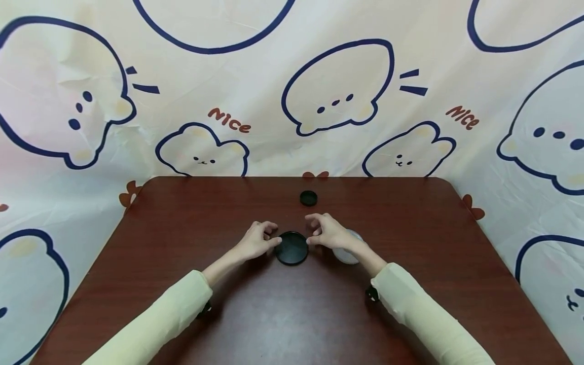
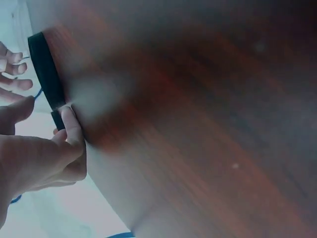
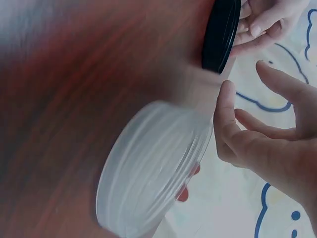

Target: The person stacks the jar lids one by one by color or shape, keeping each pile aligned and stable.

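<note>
A large black round lid (image 1: 292,248) with a raised rim lies on the table between both hands. My left hand (image 1: 257,241) is at its left edge, the thumb tip close to the rim and the fingers loosely bent. On the opposite side, my right hand (image 1: 330,230) has thumb and fingers spread, with nothing between them; in the right wrist view a gap shows between them and the lid. Beneath the right wrist sits a shallow clear plastic jar (image 3: 148,168) with a threaded rim, partly covered by the forearm in the head view.
A smaller black round lid (image 1: 308,197) lies toward the back edge of the brown table (image 1: 219,203). Behind and at both sides hangs a pale cloth (image 1: 264,91) with cartoon outlines.
</note>
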A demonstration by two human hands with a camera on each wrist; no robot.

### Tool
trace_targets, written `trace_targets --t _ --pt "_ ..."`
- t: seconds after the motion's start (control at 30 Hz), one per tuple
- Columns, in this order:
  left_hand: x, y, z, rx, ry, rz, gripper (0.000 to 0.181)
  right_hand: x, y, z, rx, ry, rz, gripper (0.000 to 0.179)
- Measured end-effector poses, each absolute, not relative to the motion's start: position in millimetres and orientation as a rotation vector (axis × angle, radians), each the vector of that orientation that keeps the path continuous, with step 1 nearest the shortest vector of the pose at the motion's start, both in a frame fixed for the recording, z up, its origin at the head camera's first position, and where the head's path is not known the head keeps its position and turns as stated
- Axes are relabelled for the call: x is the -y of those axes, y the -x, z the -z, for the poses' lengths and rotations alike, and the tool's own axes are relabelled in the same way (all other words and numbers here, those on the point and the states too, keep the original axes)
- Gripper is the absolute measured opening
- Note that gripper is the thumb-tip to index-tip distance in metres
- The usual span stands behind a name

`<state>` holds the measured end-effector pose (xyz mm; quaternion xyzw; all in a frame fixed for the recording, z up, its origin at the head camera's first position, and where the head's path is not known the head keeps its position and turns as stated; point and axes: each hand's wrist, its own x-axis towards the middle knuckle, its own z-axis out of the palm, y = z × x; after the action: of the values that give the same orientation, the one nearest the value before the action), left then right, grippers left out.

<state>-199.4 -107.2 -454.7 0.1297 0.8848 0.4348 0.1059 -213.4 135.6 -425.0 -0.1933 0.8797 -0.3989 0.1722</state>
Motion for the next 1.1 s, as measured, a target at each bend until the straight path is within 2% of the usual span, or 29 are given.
trace_targets --t 0.2,0.4,0.53,0.83,1.1 --pt "101 213 456 -2.638 -0.322 -1.35 0.039 -146 233 423 -2.513 0.556 1.139 0.059" --pt "95 228 459 -2.655 -0.262 -1.415 0.038 -153 247 424 -2.553 0.524 1.068 0.072" --pt "90 235 460 -2.639 -0.201 -1.444 0.041 -162 255 429 -2.55 0.495 1.05 0.073" --pt "66 255 458 -2.671 -0.199 -1.431 0.043 -182 283 441 -2.473 0.51 1.118 0.087" --pt "55 279 458 -2.677 -0.311 -1.406 0.05 -175 305 445 -2.437 0.542 1.174 0.078"
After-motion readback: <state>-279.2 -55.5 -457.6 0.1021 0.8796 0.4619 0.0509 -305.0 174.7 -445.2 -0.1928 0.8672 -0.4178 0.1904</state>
